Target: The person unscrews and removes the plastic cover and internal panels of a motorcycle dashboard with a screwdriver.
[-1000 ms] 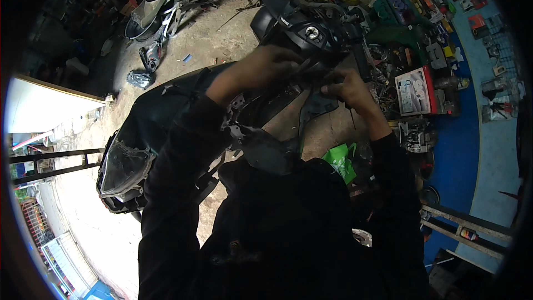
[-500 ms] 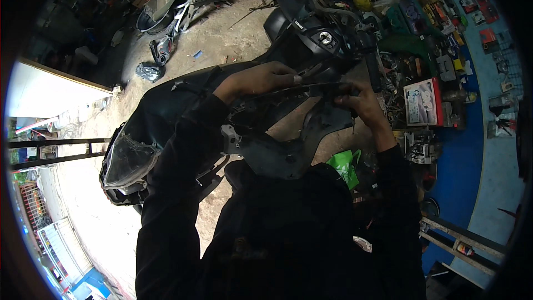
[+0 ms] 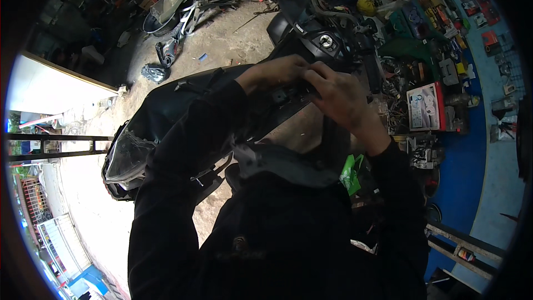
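A dark plastic scooter body panel [image 3: 272, 166], curved and blurred by motion, lies close in front of my torso. My left hand [image 3: 279, 71] is closed at the panel's far edge, fingertips pinched. My right hand [image 3: 343, 100] meets it there, thumb and fingers drawn together beside the left fingertips; whatever lies between them is hidden. Just beyond both hands stands a black scooter, its round ignition switch [image 3: 326, 41] showing. The scooter's long dark seat and rear body [image 3: 172, 100] stretch left under my left forearm, ending in a clear lamp cover [image 3: 130, 155].
On the right, tools and parts crowd around a red and white box [image 3: 425, 106]. A green bag [image 3: 351, 175] lies near my right forearm. Removed panels and a black basin [image 3: 161, 22] lie at the far left. A dark metal rail [image 3: 61, 147] juts in from the left.
My right hand has moved left from the panel's right side to meet my left hand. The left hand has shifted slightly right and away, and the panel has swung and tilted.
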A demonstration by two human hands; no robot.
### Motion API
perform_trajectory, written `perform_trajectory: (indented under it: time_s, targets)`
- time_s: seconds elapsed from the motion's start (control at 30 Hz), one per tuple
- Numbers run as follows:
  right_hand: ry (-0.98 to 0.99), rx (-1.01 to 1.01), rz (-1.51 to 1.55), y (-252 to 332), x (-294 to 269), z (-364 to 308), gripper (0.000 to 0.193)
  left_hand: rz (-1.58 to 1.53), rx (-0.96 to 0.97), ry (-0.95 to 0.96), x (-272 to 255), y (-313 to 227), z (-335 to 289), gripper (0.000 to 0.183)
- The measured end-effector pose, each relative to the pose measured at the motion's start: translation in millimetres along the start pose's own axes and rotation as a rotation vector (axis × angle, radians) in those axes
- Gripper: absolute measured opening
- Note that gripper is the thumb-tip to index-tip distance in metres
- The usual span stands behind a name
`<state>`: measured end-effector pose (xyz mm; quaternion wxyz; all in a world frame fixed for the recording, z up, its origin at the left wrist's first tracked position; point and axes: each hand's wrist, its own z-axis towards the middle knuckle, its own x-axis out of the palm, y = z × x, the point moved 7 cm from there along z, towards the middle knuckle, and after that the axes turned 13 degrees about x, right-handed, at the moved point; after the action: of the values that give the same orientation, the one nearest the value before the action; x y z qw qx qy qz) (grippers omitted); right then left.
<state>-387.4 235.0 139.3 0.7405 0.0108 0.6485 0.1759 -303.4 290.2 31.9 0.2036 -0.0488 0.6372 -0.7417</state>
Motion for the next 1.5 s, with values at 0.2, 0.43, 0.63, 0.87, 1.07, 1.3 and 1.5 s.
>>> perform_trajectory:
  time_s: [0.2, 0.43, 0.63, 0.87, 1.07, 1.3, 1.5]
  targets:
    - [0.167, -0.019, 0.162, -9.7, 33.7, -28.3, 0.033, -0.286, -0.171, 0.039, 58.4, 36.3, -20.2, 0.024]
    - [0.21, -0.042, 0.18, -12.5, 34.7, -32.2, 0.033, -0.269, -0.094, 0.063, 71.8, 40.9, -17.6, 0.03]
    - [0.258, 0.097, 0.018, -38.4, 44.7, -40.1, 0.037, -0.68, -0.503, 0.013, 71.7, 8.2, -63.8, 0.038]
    - [0.156, 0.137, 0.091, -30.9, 38.3, -44.9, 0.037, -0.535, -0.625, -0.149, 65.5, 12.0, -67.1, 0.037]
    - [0.107, 0.085, 0.245, -40.5, 35.2, -49.8, 0.028, -0.546, -0.603, 0.02, 74.8, 8.7, -59.7, 0.036]
    - [-0.05, -0.076, 0.105, -33.6, 25.6, -57.4, 0.032, -0.616, -0.699, -0.017, 80.7, 10.7, -56.8, 0.02]
    - [0.02, -0.057, 0.15, -23.6, 12.8, -57.6, 0.03, -0.574, -0.672, -0.006, 87.3, -2.8, -52.6, 0.018]
